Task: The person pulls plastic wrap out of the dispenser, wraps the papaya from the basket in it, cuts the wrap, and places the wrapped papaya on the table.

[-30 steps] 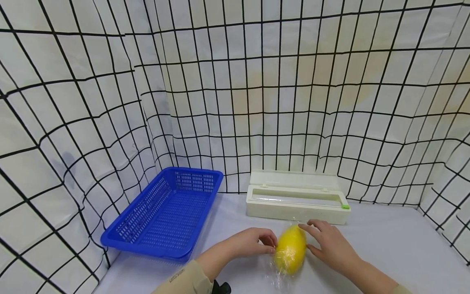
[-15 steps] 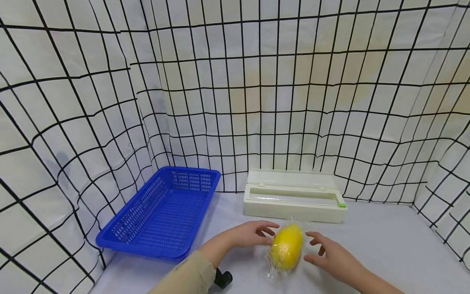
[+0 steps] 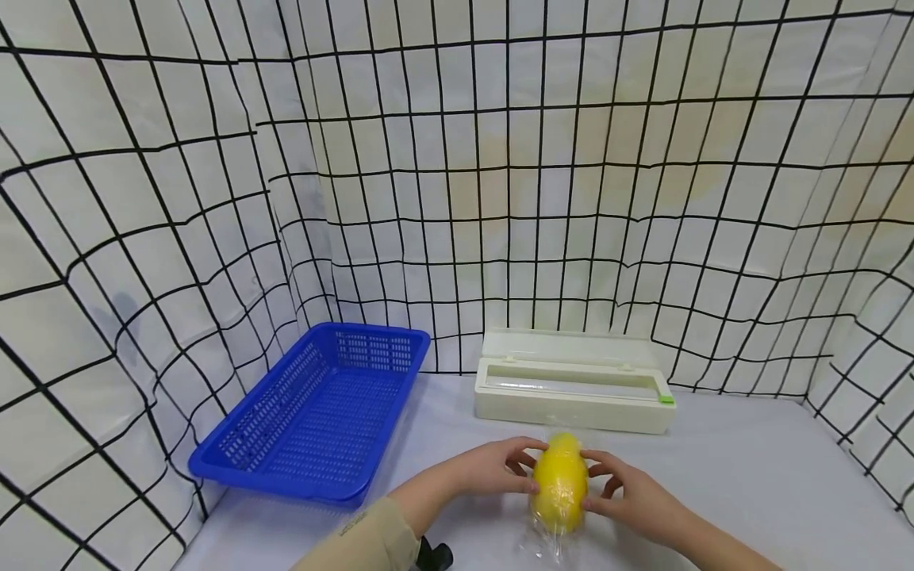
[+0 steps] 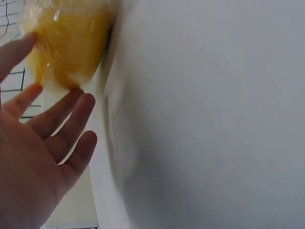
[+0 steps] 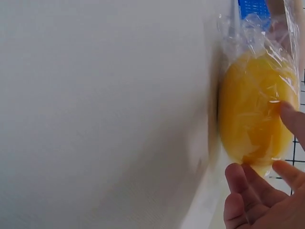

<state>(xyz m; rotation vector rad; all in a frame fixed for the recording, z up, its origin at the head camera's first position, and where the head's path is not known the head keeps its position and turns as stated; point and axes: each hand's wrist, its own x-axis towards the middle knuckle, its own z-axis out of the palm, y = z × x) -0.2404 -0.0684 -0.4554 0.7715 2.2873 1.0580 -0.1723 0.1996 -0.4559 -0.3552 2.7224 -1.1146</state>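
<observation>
A yellow lemon-shaped fruit [image 3: 560,484] sits on the white table, wrapped in clear plastic film [image 3: 550,541] whose loose end trails toward me. Its narrow knob points away. My left hand [image 3: 496,468] holds it from the left, thumb and fingertips on the film. From the right, my right hand [image 3: 631,496] grips it the same way, with the index finger near the knob and the thumb lower down. In the right wrist view crumpled film [image 5: 257,36] stands off the fruit's near end. The left wrist view shows the lower fingers [image 4: 78,119] spread off the fruit.
A blue perforated basket [image 3: 382,444] stands at the left. Behind the fruit is a white cling film box [image 3: 571,414], lid raised, a roll inside and a green piece at its right end. A black object [image 3: 434,557] lies by the left sleeve. Black-gridded white walls surround the table.
Half a second ago the right hand was off the fruit; now it is back against it. The fruit has turned so its knob points straight away, and the left hand's fingers have closed in on it.
</observation>
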